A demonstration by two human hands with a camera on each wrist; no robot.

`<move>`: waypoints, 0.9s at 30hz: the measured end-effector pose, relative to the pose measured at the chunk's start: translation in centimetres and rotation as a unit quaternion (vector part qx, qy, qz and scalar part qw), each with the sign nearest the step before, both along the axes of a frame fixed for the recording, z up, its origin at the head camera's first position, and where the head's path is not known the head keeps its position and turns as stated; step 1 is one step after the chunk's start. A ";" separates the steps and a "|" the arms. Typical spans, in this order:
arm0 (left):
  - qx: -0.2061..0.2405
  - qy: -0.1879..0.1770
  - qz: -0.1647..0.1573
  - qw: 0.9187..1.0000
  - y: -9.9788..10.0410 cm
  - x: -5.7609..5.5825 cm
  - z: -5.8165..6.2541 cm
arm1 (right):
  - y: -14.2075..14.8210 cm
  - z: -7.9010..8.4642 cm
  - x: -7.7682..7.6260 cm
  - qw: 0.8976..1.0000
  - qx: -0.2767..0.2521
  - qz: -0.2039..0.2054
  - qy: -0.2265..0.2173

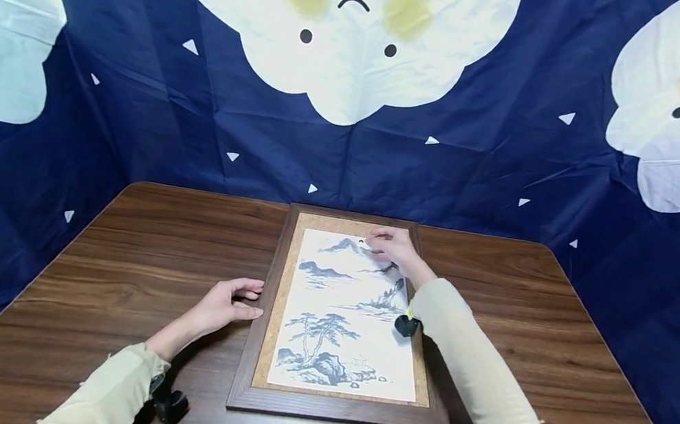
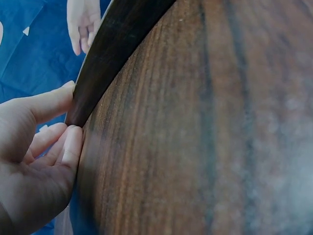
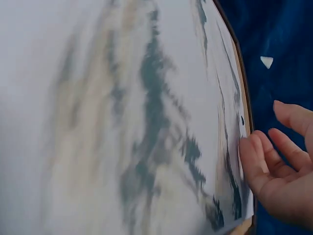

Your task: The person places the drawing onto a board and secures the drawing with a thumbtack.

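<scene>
A sheet printed with an ink landscape (image 1: 320,307) of pines, rocks and mountains lies on a corkboard (image 1: 271,350) with a dark wooden frame (image 1: 338,409). My left hand (image 1: 229,305) touches the frame's left side. In the left wrist view, its thumb and fingertips rest against the dark frame edge (image 2: 110,54). Over the sheet's upper right part is my right hand (image 1: 395,247), its fingertips near a small dark spot (image 1: 361,241) at the top. In the right wrist view, one digit of the right hand (image 3: 281,166) touches the sheet (image 3: 195,73); the others are spread apart.
The framed board lies on a brown wood-grain table (image 1: 143,253). A dark blue cloth (image 1: 272,143) with white clouds and small triangles hangs round the back and sides. Black wrist cameras sit on the left cuff (image 1: 130,376) and right cuff (image 1: 439,302).
</scene>
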State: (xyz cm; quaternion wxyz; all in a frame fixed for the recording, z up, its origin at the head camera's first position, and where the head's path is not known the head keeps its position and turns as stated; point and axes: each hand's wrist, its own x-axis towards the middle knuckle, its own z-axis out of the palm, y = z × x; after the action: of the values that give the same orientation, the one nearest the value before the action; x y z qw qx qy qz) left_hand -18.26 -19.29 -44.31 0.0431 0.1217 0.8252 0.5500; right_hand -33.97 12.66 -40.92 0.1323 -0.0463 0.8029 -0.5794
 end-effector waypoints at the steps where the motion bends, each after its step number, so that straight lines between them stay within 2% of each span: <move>1: 0.001 0.000 -0.001 1.000 0.0 0.0 0.0 | 0.2 0.6 0.5 1.000 0.013 0.003 0.010; 5: 0.003 -0.004 -0.003 1.000 0.0 -0.1 -0.1 | 1.5 2.3 2.6 0.997 0.042 0.031 0.052; 11: -0.018 -0.002 -0.012 1.000 -0.2 -0.1 0.2 | 5.2 3.3 4.8 0.990 0.092 0.057 0.094; 14: -0.025 -0.004 -0.014 1.000 -0.2 -0.1 0.5 | 7.4 3.6 5.9 0.988 0.089 0.050 0.113; 20: -0.027 -0.010 -0.016 0.999 -0.2 -0.1 0.7 | 11.5 3.9 7.9 0.986 0.078 0.010 0.147; 23: -0.025 -0.011 -0.017 0.999 -0.1 -0.1 0.7 | 12.9 4.3 9.3 0.986 0.077 -0.006 0.150; 27: -0.025 -0.008 -0.018 1.000 -0.1 -0.1 0.7 | 14.4 3.8 10.4 0.986 0.060 -0.016 0.156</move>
State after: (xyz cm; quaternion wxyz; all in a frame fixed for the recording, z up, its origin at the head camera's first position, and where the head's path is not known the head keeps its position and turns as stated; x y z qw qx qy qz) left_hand -18.34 -19.35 -43.58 0.0625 0.1305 0.8358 0.5297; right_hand -23.54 27.01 -37.14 -0.0014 -0.1154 0.8478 -0.5175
